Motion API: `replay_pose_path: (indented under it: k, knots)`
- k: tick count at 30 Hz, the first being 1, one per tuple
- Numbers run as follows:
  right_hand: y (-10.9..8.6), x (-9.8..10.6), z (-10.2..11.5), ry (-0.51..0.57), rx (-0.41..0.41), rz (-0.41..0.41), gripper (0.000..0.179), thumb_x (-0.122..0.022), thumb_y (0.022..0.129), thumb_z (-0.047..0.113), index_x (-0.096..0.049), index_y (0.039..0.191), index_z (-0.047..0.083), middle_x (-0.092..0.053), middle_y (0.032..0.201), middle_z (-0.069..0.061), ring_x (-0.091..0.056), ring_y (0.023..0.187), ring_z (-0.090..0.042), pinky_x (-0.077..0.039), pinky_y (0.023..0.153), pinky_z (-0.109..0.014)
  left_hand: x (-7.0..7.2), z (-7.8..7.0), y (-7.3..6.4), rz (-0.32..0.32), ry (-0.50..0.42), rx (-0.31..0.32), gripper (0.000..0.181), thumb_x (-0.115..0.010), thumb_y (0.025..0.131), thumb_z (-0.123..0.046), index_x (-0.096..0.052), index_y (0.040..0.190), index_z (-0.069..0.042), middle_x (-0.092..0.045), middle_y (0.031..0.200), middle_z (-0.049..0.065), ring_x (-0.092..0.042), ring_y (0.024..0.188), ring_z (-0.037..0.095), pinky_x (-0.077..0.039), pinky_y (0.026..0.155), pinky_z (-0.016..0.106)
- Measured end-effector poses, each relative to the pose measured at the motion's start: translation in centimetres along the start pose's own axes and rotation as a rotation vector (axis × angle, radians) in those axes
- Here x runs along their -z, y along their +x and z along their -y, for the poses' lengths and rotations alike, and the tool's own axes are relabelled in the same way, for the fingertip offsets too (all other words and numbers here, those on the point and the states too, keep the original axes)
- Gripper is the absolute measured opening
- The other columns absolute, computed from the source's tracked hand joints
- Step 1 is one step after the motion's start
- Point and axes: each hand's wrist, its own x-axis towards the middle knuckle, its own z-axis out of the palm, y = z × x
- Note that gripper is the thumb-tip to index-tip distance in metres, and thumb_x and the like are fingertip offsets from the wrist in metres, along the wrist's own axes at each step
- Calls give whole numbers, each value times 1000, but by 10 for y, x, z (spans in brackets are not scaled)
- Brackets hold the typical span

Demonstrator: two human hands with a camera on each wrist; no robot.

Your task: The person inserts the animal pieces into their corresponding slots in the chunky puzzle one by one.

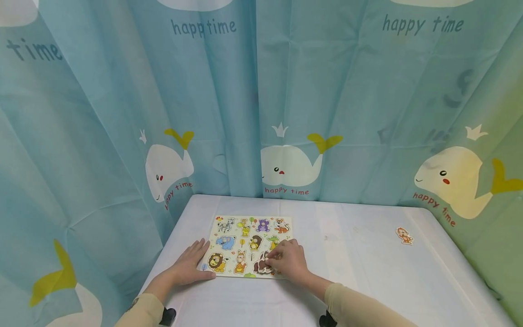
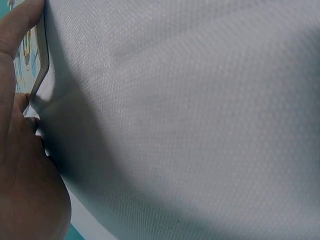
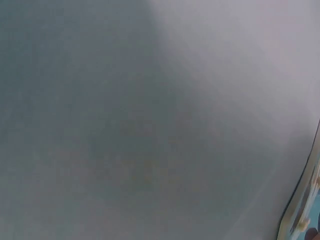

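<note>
An animal puzzle board [image 1: 229, 269] lies flat on the white table, filled with colourful pieces such as a lion [image 1: 217, 262], a kangaroo [image 1: 240, 262] and a blue elephant [image 1: 225, 243]. At its front right corner, my right hand [image 1: 289, 262] pinches a dark brown and white animal puzzle piece [image 1: 261, 264] over the board. My left hand [image 1: 189, 265] rests along the left edge, fingers extended and thumb at the front left corner. In the left wrist view, that thumb [image 2: 22, 25] touches the board's rim. The right wrist view catches only the board's edge [image 3: 295, 210].
A monkey puzzle piece [image 1: 404, 235] lies apart on the right side of the white table [image 1: 351, 268]. Blue curtains [image 1: 229, 100] with whale prints hang behind the table and on both sides.
</note>
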Motion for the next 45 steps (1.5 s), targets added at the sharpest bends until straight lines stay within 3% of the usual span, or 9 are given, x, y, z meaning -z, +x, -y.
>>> replay_pose_path:
  k: [45]
  knots:
    - [1, -19, 3, -29, -8, -6, 10, -88, 79, 35, -79, 77, 32, -51, 81, 19, -41, 87, -11, -34, 74, -33, 2, -2, -2, 1, -17, 1, 113, -79, 79, -61, -27, 161, -3, -17, 168, 22, -9, 154, 46, -11, 123, 63]
